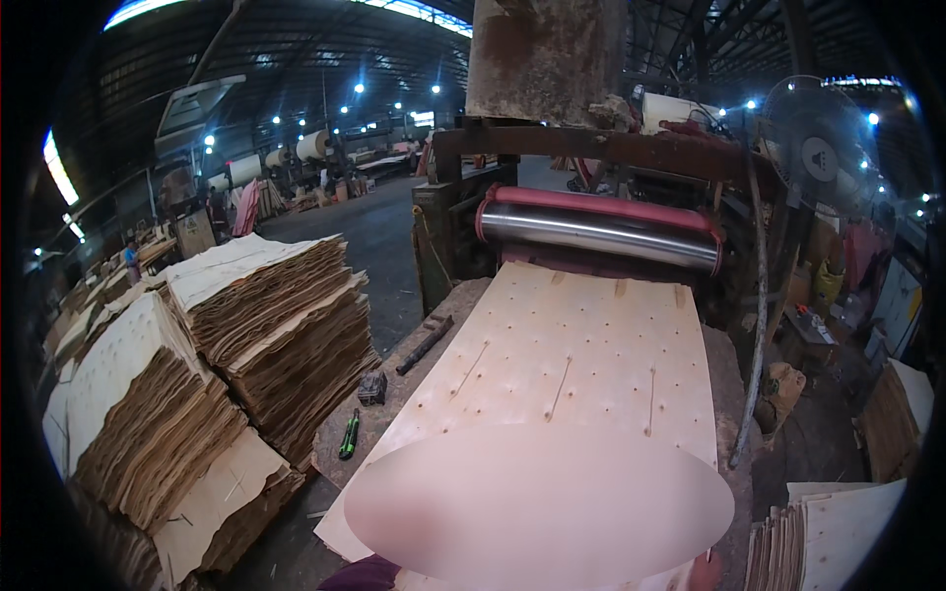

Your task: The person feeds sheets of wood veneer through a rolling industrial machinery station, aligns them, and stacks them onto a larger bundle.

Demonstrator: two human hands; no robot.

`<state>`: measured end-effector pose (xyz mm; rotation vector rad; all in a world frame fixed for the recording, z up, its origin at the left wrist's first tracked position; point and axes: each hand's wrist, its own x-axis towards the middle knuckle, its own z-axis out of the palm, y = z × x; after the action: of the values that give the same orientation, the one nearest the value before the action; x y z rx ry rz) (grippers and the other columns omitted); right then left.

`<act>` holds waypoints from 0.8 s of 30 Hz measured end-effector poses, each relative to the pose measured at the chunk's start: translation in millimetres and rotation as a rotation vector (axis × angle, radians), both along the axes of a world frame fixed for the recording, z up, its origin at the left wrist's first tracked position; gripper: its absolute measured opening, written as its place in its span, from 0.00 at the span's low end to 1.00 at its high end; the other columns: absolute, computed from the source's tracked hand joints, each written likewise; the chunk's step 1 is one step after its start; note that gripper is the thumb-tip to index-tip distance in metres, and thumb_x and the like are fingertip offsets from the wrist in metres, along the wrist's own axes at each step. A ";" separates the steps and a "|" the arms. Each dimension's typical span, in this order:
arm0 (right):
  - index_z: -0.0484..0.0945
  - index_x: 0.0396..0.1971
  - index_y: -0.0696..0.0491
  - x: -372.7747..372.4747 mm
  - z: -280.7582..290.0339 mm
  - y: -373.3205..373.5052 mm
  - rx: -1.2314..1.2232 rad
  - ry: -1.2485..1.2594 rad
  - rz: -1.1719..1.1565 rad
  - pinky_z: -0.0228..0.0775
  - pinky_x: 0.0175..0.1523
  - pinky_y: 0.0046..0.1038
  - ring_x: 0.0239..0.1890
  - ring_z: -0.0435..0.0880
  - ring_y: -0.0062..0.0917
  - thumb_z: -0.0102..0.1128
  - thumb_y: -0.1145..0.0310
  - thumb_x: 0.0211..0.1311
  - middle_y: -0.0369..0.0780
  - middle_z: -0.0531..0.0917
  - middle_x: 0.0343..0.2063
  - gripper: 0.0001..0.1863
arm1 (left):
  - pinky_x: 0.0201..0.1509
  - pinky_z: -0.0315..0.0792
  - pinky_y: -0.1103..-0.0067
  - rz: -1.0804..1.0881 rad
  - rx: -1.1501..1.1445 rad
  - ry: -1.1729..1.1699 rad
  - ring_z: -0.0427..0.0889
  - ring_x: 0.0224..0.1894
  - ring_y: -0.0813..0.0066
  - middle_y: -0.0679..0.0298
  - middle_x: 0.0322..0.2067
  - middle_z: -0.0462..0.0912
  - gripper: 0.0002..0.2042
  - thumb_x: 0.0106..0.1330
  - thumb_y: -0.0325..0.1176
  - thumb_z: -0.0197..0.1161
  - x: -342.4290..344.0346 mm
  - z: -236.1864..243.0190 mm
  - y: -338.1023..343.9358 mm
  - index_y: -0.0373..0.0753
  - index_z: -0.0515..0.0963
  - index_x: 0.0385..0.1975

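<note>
A pale wood veneer sheet [581, 364] with knots and several long dark slits lies on the machine bed in front of me. Its far edge reaches just below a shiny metal roller [601, 231] with a red roller [601, 202] above it. A blurred oval covers the sheet's near part. At the lower edge a dark purple sleeve [362, 573] shows on the left; my left hand is lost in the blur beside it. Only a sliver of what looks like my right hand [706, 571] appears at the sheet's near right edge, its fingers hidden.
Tall veneer stacks [286, 335] stand to the left. On the bed's left ledge lie a green-and-black utility knife [350, 433], a small dark block [372, 388] and a dark bar [424, 345]. A pole [759, 325] rises on the right, with more veneer [838, 532] below and a fan [816, 158] above.
</note>
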<state>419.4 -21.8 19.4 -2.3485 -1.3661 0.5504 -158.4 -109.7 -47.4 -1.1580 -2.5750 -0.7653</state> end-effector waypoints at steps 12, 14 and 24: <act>0.73 0.53 0.61 0.4 -3.0 2.1 0.004 0.007 0.002 0.61 0.60 0.47 0.56 0.71 0.54 0.38 0.34 0.62 0.58 0.75 0.50 0.42 | 0.64 0.50 0.56 -0.004 -0.003 0.026 0.57 0.65 0.48 0.48 0.60 0.65 0.21 0.57 0.37 0.59 -0.3 -2.0 0.0 0.38 0.70 0.51; 0.73 0.53 0.61 0.1 -3.1 2.1 0.005 0.004 -0.007 0.61 0.60 0.47 0.56 0.71 0.54 0.39 0.33 0.62 0.58 0.75 0.50 0.42 | 0.64 0.50 0.56 -0.006 -0.003 0.018 0.57 0.65 0.48 0.47 0.60 0.64 0.21 0.58 0.37 0.58 0.7 0.1 -0.3 0.38 0.70 0.51; 0.71 0.55 0.60 1.3 -6.8 1.9 0.019 0.034 -0.006 0.60 0.61 0.46 0.56 0.71 0.54 0.40 0.34 0.61 0.57 0.75 0.51 0.42 | 0.64 0.50 0.56 -0.012 -0.002 0.007 0.57 0.65 0.47 0.47 0.60 0.64 0.21 0.57 0.36 0.59 1.0 2.5 -0.5 0.37 0.70 0.51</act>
<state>420.7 -19.8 12.6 -2.3168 -1.3435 0.5698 -157.4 -110.2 -44.8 -1.1759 -2.5654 -0.7601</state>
